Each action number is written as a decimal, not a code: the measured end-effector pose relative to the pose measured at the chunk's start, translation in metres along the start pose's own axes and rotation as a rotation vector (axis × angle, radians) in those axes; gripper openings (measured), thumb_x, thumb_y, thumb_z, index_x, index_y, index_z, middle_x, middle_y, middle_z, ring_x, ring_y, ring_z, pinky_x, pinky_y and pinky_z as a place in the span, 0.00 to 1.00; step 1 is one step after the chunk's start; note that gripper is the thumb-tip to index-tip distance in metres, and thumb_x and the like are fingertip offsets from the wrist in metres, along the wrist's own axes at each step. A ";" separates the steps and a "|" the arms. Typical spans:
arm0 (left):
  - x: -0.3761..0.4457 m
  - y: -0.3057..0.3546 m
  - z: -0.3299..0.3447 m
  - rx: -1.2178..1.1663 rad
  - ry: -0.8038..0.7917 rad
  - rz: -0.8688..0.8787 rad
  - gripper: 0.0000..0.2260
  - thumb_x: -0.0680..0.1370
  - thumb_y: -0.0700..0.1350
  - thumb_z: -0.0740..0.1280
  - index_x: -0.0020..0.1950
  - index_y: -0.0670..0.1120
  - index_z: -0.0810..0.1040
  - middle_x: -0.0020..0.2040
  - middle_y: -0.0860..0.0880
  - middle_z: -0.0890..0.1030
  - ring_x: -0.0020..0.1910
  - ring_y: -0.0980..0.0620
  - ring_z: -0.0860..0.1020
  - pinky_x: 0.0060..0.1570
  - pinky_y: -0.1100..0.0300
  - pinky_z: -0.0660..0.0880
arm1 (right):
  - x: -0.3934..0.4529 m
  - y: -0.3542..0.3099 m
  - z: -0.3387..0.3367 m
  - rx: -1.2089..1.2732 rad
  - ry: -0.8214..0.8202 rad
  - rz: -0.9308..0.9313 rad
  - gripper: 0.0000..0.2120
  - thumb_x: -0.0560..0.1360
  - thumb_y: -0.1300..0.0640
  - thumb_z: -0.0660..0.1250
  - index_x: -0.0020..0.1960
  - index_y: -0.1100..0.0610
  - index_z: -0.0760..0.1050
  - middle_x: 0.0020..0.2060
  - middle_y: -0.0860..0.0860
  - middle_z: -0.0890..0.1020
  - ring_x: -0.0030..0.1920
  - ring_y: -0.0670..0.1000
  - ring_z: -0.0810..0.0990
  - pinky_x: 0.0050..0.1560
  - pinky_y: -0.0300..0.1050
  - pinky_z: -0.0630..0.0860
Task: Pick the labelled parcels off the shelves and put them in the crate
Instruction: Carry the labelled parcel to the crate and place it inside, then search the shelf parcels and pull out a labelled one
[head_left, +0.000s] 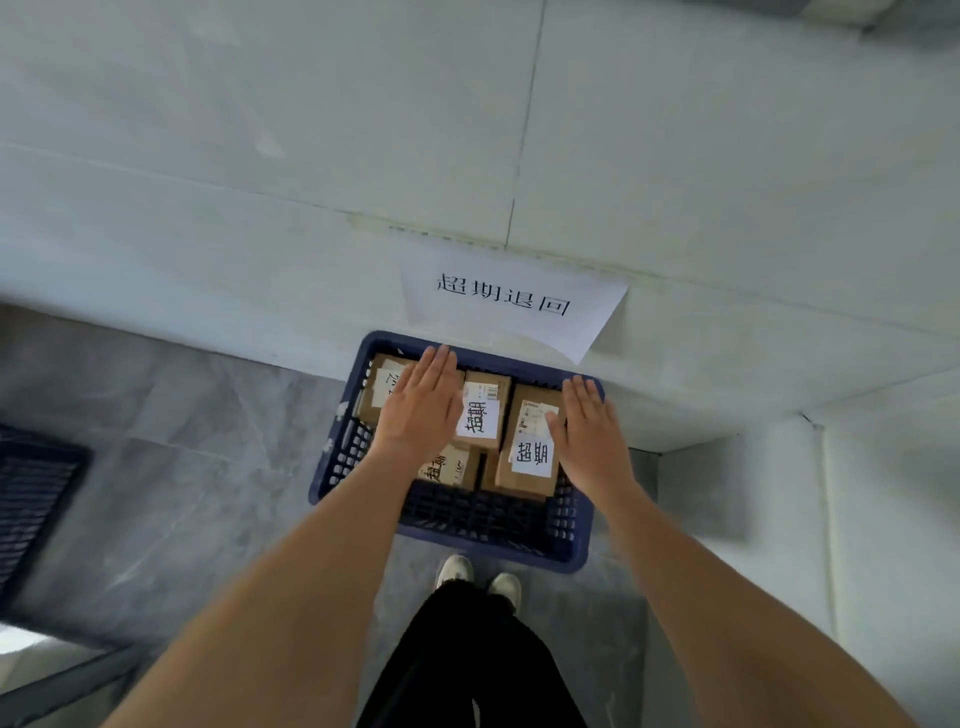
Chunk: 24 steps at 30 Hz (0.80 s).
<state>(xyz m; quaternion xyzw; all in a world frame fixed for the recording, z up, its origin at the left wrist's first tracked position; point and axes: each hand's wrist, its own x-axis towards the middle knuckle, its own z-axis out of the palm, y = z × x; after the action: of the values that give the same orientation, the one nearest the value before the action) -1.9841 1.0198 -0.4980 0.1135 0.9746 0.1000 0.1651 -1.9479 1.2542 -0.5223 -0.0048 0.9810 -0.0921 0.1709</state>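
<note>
while both flat, spread hands hover, left hand (423, 402) and right hand (589, 428) flank labelled parcels (480, 415) in the crate (488, 525).

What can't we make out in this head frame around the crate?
- Far-left parcel: label mostly covered by the left hand.
- Front-left parcel: label partly hidden by the left wrist.
- Crate: floor and any lower layer hidden by the parcels.
- Shipping print on right parcel: too small to read.
- Second crate: cut off by the left edge.
- Shelves: out of view.

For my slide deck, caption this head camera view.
Both open hands, left hand and right hand, hover over labelled parcels in the blue crate.
</note>
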 end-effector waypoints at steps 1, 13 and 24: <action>-0.008 -0.001 -0.012 0.008 -0.006 -0.021 0.26 0.83 0.52 0.45 0.79 0.44 0.45 0.80 0.48 0.46 0.78 0.52 0.42 0.77 0.54 0.41 | -0.005 -0.006 -0.010 -0.009 -0.008 -0.012 0.29 0.84 0.46 0.43 0.79 0.59 0.44 0.79 0.54 0.47 0.79 0.52 0.43 0.78 0.50 0.41; -0.174 -0.066 -0.108 -0.033 0.182 -0.612 0.29 0.83 0.57 0.45 0.79 0.43 0.47 0.80 0.46 0.49 0.78 0.50 0.46 0.77 0.52 0.43 | -0.023 -0.148 -0.094 -0.005 -0.052 -0.446 0.30 0.83 0.43 0.41 0.79 0.58 0.42 0.79 0.53 0.45 0.79 0.50 0.42 0.78 0.49 0.41; -0.384 -0.078 -0.077 -0.164 0.331 -1.004 0.28 0.83 0.56 0.45 0.79 0.44 0.48 0.80 0.48 0.49 0.78 0.52 0.45 0.77 0.52 0.42 | -0.122 -0.300 -0.076 -0.075 -0.139 -0.907 0.28 0.84 0.46 0.44 0.79 0.59 0.46 0.79 0.54 0.48 0.79 0.51 0.45 0.77 0.49 0.41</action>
<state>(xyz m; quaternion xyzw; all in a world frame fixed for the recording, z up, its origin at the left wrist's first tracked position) -1.6722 0.8360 -0.3302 -0.3972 0.9110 0.1012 0.0451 -1.8656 0.9775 -0.3564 -0.4461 0.8686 -0.1214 0.1785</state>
